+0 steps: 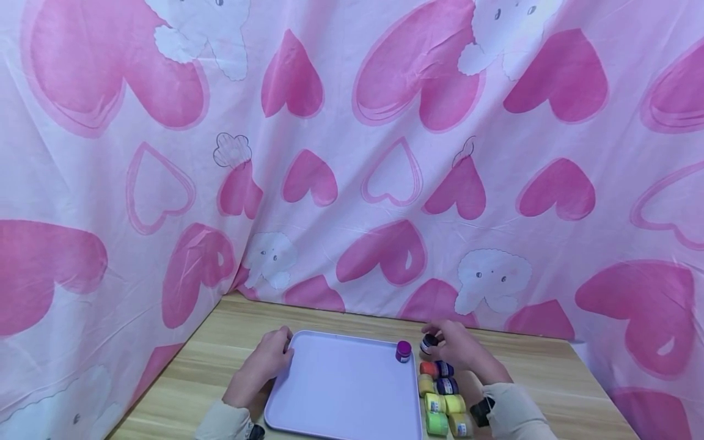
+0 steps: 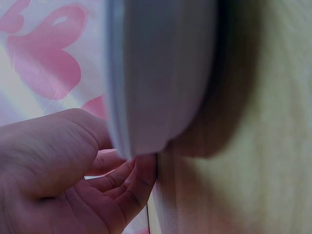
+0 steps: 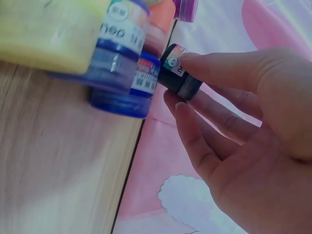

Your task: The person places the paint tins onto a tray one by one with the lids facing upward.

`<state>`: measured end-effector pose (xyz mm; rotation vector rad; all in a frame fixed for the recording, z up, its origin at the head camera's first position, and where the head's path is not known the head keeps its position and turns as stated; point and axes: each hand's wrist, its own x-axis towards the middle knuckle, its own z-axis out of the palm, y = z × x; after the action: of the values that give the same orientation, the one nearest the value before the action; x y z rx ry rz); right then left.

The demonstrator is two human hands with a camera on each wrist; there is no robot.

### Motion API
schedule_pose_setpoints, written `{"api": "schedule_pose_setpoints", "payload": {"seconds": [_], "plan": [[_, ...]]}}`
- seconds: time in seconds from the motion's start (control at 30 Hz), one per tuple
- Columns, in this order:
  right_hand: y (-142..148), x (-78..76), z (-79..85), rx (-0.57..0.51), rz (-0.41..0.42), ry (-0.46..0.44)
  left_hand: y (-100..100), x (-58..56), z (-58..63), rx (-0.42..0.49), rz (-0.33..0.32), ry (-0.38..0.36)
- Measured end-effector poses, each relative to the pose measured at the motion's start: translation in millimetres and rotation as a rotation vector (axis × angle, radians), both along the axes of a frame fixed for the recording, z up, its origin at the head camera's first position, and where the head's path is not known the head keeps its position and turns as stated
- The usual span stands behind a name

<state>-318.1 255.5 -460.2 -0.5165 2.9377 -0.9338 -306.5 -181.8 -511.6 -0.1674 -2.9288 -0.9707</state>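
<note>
My left hand is at the left rim of a pale lilac tray. In the left wrist view the thumb reaches behind the tray wall, and the curled fingers meet its lower end. Beyond the tray's right side, my right hand pinches a small black paint jar between thumb and fingers. The right wrist view shows the black jar tilted, part of its label under the thumb. A purple paint jar stands inside the tray's far right corner.
Along the tray's right edge several paint jars sit close together: an orange jar, dark blue jars, yellow jars and a green jar. A heart-print curtain hangs behind the wooden table.
</note>
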Motion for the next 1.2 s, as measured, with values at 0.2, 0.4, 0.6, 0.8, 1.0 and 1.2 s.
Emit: {"api": "schedule_pose_setpoints", "payload": {"seconds": [0.2,0.4,0.6,0.8,1.0,1.2], "plan": [[-10.5,1.7,5.5,0.024,0.008,0.069,-0.6,0.3,0.7,-0.003,0.003,-0.004],[-22.5,2.9,9.9,0.000,0.022,0.107,0.0,1.3,1.9,0.000,-0.003,0.002],[-35.4,5.0,13.2,-0.026,0.047,0.158,1.4,2.0,2.3,-0.001,0.006,-0.009],[-48.0,5.3,12.9,-0.023,0.045,0.119,0.9,1.7,1.7,-0.006,0.008,-0.016],[-57.2,1.7,6.6,-0.011,0.138,0.124,0.5,1.2,2.3,-0.020,0.014,-0.021],[-63.2,-1.3,1.7,0.005,0.161,0.122,0.3,0.8,3.3,-0.035,0.010,-0.013]]}}
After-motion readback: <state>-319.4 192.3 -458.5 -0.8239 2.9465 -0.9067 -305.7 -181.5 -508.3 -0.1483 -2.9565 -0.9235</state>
